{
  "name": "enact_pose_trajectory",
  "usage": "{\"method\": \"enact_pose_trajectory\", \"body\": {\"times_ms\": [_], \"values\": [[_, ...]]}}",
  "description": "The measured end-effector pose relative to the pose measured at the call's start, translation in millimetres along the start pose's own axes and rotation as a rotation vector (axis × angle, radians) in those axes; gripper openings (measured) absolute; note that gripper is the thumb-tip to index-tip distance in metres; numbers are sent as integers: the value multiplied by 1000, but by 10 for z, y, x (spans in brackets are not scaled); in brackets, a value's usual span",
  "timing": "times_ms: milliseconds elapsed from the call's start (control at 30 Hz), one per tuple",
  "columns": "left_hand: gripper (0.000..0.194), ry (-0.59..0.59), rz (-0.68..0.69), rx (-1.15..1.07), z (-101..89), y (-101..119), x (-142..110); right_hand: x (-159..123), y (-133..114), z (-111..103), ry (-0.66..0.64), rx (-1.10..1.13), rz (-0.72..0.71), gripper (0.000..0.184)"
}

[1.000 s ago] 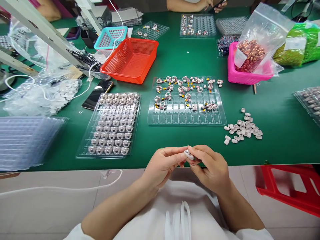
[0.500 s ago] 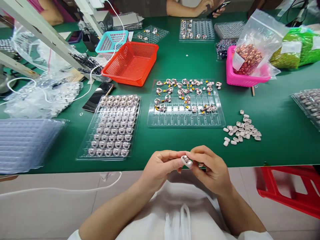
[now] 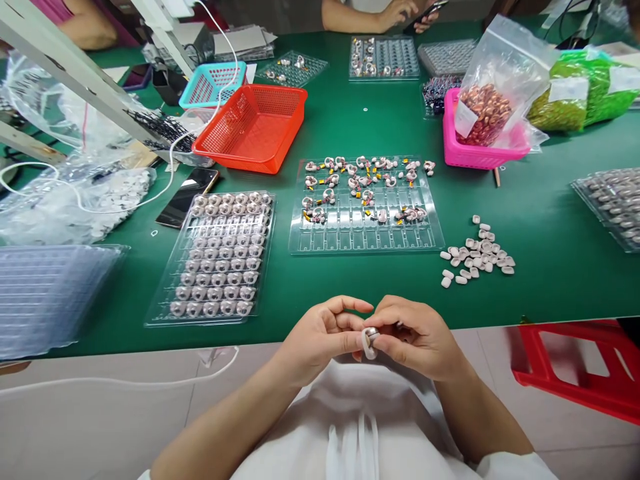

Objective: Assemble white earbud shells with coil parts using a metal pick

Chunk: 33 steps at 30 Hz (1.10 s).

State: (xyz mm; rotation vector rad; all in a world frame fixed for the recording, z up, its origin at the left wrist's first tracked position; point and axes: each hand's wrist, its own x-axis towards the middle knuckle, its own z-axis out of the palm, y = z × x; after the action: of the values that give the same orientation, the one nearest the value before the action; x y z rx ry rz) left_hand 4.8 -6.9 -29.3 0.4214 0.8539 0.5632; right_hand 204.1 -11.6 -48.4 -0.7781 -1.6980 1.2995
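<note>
Between my two hands, close to the table's front edge, is a small pale earbud [image 3: 370, 343] with a looped clip shape and a silvery part. My left hand [image 3: 327, 339] pinches its left side with the thumb, while the index finger reaches out above. On the other side, my right hand [image 3: 416, 337] grips it with thumb and fingers. Beyond the hands lies a clear plastic tray [image 3: 345, 243] with several looped earbud pieces bearing yellow tabs and thin wires. To the right, small white caps [image 3: 483, 257] lie in a loose heap.
A filled tray of silvery parts [image 3: 215, 263] lies left, beside a black phone [image 3: 187, 197] and stacked clear trays [image 3: 50, 293]. Farther back stand a red basket [image 3: 250, 133] and a pink basket [image 3: 485, 157] holding a bag. Across the table, a person's hands hold a phone. A red stool [image 3: 575, 373] stands right.
The earbud has been turned between my fingers and sits slightly lower. My left index finger has lifted off it. The whole view has shifted a little.
</note>
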Motion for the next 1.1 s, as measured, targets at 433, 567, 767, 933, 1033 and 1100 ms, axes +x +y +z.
{"method": "enact_pose_trajectory", "body": {"times_ms": [433, 567, 767, 933, 1033, 1100], "values": [[52, -50, -72, 64, -88, 11, 5, -34, 49, 70, 25, -48, -71, 22], [55, -101, -143, 152, -139, 80, 3, -15, 3, 3, -148, -133, 2, 25], [60, -122, -199, 162, -86, 165, 13, 40, -69, -30, -231, -191, -29, 22], [64, -18, -58, 161, -41, 80, -12, -14, -10, 13, -85, -51, -34, 21], [69, 31, 234, 224, -52, -30, -19, -67, 64, 80, 31, 31, -14, 23], [74, 14, 440, 359, -64, -98, -10, -100, 108, 145, 84, 70, -2, 24]]}}
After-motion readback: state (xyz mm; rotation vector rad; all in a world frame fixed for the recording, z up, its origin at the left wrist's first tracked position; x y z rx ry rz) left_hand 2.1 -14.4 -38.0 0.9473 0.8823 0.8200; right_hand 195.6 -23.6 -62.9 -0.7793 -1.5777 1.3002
